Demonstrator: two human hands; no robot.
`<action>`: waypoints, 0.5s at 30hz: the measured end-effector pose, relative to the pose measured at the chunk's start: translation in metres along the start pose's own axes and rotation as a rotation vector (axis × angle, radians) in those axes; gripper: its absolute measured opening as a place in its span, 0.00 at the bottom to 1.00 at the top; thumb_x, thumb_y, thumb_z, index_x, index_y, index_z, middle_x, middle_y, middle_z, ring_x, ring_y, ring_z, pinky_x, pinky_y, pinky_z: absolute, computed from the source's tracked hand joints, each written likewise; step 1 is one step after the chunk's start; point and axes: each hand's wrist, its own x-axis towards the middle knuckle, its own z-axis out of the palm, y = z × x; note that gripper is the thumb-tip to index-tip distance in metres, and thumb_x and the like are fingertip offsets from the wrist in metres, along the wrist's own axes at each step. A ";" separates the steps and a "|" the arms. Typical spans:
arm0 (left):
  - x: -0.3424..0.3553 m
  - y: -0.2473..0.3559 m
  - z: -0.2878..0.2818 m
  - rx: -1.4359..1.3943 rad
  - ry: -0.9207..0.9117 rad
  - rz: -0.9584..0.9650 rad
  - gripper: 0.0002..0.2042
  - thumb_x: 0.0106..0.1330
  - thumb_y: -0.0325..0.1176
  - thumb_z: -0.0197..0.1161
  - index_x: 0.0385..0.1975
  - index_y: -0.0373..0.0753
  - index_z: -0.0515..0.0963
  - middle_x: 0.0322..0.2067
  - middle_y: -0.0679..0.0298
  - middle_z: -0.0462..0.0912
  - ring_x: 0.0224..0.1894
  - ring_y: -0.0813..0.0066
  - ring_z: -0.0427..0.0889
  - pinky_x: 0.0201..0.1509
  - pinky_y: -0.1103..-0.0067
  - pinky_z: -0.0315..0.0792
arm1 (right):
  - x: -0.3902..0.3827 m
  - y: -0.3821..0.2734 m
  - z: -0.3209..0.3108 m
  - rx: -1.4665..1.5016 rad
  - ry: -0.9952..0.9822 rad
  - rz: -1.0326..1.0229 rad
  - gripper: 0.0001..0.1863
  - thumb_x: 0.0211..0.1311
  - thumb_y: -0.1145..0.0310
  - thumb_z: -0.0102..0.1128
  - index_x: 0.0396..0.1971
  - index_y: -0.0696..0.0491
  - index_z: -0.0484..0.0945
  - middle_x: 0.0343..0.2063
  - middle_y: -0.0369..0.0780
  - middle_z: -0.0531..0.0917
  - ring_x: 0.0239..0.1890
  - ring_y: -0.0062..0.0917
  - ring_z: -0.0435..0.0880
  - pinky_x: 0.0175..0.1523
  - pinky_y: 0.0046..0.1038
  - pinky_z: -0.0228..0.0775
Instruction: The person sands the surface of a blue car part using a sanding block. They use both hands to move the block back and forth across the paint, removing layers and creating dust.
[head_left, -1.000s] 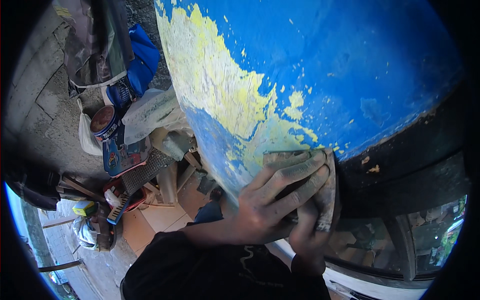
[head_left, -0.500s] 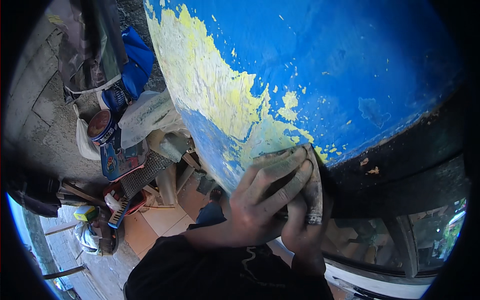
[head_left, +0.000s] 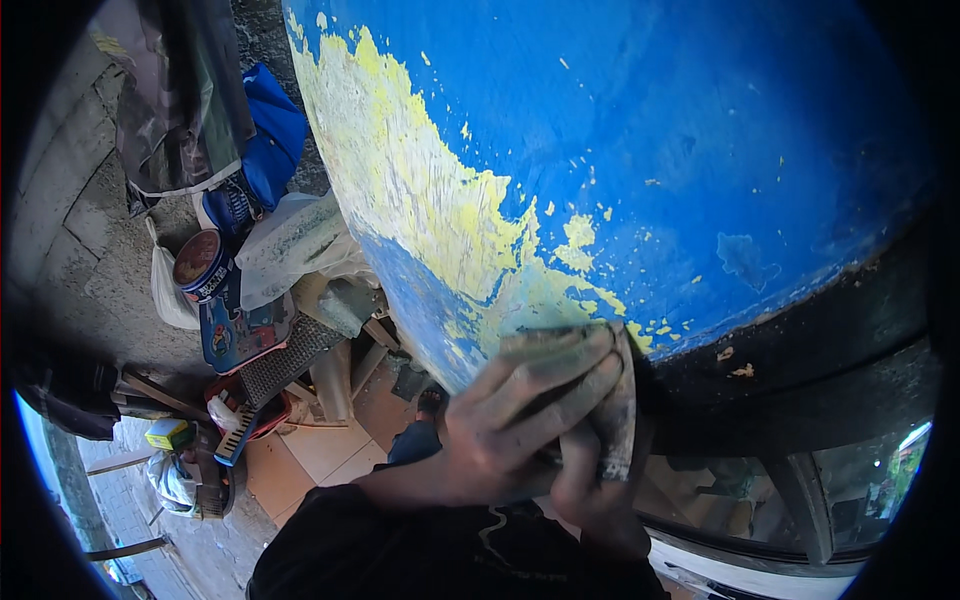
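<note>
a big curved blue surface (head_left: 680, 150) fills the upper middle and right, a dark band (head_left: 800, 345) running along its lower edge. on its left side spreads a pale patch (head_left: 400, 170) rimmed in yellow. further left hangs a dark sheet (head_left: 185, 110). the left hand (head_left: 515, 400) lies with dusty, outstretched fingers slightly parted over a worn pad (head_left: 622, 425); whether its thumb pinches it, i cannot tell. the right hand (head_left: 588, 480) is just below, thumb upright by the pad, its other fingers hidden, so its grip cannot be told. the pad sits below the patch, beside the dark band. at left stands a round tin (head_left: 198, 262).
</note>
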 end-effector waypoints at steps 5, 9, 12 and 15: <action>-0.002 0.007 -0.010 0.007 -0.065 0.002 0.30 0.36 0.28 0.69 0.48 0.36 0.79 0.50 0.58 0.78 0.48 0.59 0.80 0.50 0.72 0.78 | -0.012 -0.005 0.004 0.017 -0.012 0.084 0.27 0.62 0.72 0.48 0.57 0.73 0.58 0.53 0.60 0.70 0.55 0.49 0.75 0.60 0.37 0.68; 0.010 0.003 -0.011 0.017 -0.048 0.023 0.29 0.37 0.28 0.70 0.48 0.37 0.79 0.50 0.59 0.79 0.48 0.60 0.81 0.50 0.72 0.78 | -0.008 -0.003 0.005 -0.086 0.010 -0.032 0.28 0.62 0.71 0.49 0.57 0.73 0.58 0.53 0.59 0.70 0.54 0.49 0.75 0.59 0.37 0.68; 0.007 0.007 -0.010 0.028 -0.020 0.013 0.28 0.39 0.28 0.70 0.47 0.37 0.80 0.49 0.59 0.79 0.48 0.60 0.81 0.50 0.72 0.78 | -0.004 -0.005 0.004 -0.014 0.035 -0.027 0.27 0.61 0.70 0.49 0.56 0.73 0.60 0.52 0.61 0.70 0.53 0.50 0.75 0.58 0.37 0.68; 0.003 -0.003 0.000 -0.008 0.018 0.063 0.23 0.41 0.30 0.70 0.42 0.35 0.82 0.45 0.56 0.81 0.45 0.59 0.82 0.47 0.71 0.76 | -0.008 0.003 0.008 -0.129 0.044 -0.058 0.28 0.60 0.70 0.49 0.57 0.73 0.60 0.52 0.61 0.71 0.53 0.52 0.75 0.58 0.39 0.69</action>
